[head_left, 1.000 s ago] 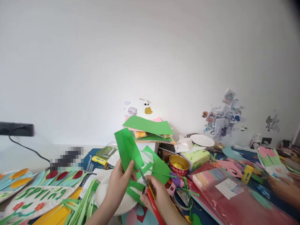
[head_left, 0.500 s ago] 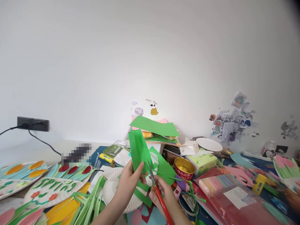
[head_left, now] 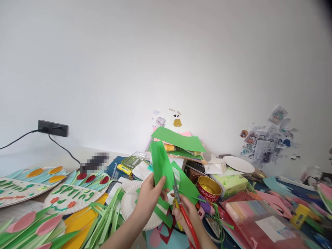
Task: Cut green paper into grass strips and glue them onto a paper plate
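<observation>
Upright in the middle, a folded piece of green paper point(head_left: 161, 164) is pinched between the thumb and fingers of my left hand point(head_left: 153, 188). My right hand point(head_left: 185, 209) grips a pair of red-handled scissors point(head_left: 184, 214). Their blades point up along the paper's right edge, close to my left fingertips; whether they touch the paper I cannot tell. Below the hands lies a white paper plate point(head_left: 127, 204) with green strips on it. Another green sheet point(head_left: 185, 185) rests just behind my right hand.
Finished plates with paper tulips point(head_left: 75, 197) and thin green strips point(head_left: 109, 214) lie to the left. A red and gold tin point(head_left: 209, 188), a tissue pack point(head_left: 230, 181) and a red plastic packet point(head_left: 259, 218) crowd the right. Stacked coloured paper point(head_left: 178, 138) stands by the wall.
The whole view has shifted, so everything sits further right in the picture. The scissors have opened a little, with a yellow part of the handle now showing. Both hands keep their hold.
</observation>
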Demonstrator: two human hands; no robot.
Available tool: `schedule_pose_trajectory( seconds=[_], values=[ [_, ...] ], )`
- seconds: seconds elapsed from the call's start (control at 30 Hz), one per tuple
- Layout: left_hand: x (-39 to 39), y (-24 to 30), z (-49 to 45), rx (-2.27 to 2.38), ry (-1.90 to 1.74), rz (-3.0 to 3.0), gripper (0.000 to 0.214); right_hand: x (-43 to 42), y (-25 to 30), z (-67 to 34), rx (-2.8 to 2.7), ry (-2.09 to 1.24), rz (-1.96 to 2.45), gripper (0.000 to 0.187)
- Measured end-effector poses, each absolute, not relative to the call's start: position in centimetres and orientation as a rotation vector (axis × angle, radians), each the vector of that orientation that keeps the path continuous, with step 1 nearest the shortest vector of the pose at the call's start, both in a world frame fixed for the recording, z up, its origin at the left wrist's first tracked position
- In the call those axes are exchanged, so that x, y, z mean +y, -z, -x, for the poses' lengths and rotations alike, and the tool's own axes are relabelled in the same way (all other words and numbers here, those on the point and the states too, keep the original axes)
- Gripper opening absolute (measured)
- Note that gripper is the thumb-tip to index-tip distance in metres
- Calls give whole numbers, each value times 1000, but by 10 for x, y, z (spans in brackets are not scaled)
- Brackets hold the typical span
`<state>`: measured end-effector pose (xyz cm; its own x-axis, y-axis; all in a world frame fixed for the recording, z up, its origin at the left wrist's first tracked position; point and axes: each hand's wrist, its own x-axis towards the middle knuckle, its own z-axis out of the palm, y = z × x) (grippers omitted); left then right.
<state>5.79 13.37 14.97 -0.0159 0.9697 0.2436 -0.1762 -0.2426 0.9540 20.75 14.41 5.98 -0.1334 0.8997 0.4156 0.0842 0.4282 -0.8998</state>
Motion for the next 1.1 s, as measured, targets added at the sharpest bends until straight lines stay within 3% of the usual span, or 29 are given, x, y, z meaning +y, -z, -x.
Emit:
schedule_pose_trajectory(
  seconds=[0.27, 0.57, 1.1],
  values=[
    [141, -140, -57, 919, -1497, -1288, 28, 143, -58, -209, -1514, -1041, 827, 60],
    [141, -136, -60, 840, -1467, -1322, 27, 146, -56, -207, -1583, -939, 869, 64],
    [137, -144, -60, 863, -1429, -1250, 32, 145, -59, -212, -1656, -845, 948, 51]
  ],
)
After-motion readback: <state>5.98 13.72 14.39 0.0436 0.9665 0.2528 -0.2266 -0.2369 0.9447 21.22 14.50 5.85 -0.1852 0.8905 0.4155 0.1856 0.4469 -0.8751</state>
